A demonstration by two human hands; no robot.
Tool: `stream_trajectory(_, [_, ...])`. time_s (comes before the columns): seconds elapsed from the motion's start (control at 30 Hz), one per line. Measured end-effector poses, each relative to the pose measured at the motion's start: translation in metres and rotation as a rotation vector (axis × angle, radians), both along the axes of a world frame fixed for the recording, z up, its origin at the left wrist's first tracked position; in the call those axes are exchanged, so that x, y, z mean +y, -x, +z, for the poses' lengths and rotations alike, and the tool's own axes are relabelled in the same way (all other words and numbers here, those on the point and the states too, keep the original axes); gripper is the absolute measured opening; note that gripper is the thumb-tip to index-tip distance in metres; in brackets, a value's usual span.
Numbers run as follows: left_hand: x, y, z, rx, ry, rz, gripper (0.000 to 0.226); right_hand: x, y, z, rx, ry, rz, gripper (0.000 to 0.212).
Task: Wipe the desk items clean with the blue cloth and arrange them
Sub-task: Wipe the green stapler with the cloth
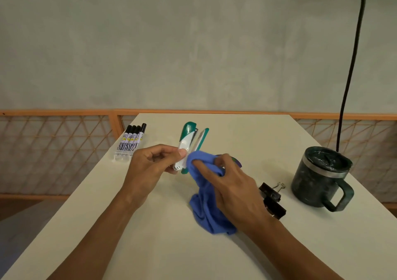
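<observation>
My left hand [150, 163] grips the near end of a green and white stapler [189, 142], lifted above the white desk [163, 247] with its jaws spread apart. My right hand [232, 185] holds the blue cloth [206, 211] bunched in its fingers and presses it against the stapler's lower side. The cloth's tail hangs down onto the desk. Something green and purple [236, 161] shows just behind my right hand, mostly hidden.
A clear pack of black markers [131, 142] lies at the desk's far left. Two black binder clips [271, 198] lie right of my wrist. A dark lidded mug [320, 176] stands at the right edge. An orange lattice railing [53, 151] runs behind; a black cable [352, 65] hangs at right.
</observation>
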State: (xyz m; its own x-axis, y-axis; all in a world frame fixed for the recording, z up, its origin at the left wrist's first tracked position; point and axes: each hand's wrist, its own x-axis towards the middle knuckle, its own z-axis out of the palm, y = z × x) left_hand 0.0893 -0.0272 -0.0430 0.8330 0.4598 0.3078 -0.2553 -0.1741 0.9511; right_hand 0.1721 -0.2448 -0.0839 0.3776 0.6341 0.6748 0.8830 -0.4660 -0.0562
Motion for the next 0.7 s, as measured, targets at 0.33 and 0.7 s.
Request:
stream_trajectory(0.33, [0.005, 0.001, -0.003, 0.06, -0.112, -0.125, 0.029, -0.008, -0.017, 0.014, 0.32, -0.195, -0.212, 0.061])
stream_trajectory(0.7, [0.004, 0.001, -0.007, -0.024, -0.456, 0.017, 0.021, 0.0, 0.001, 0.018, 0.077, -0.168, -0.07, 0.039])
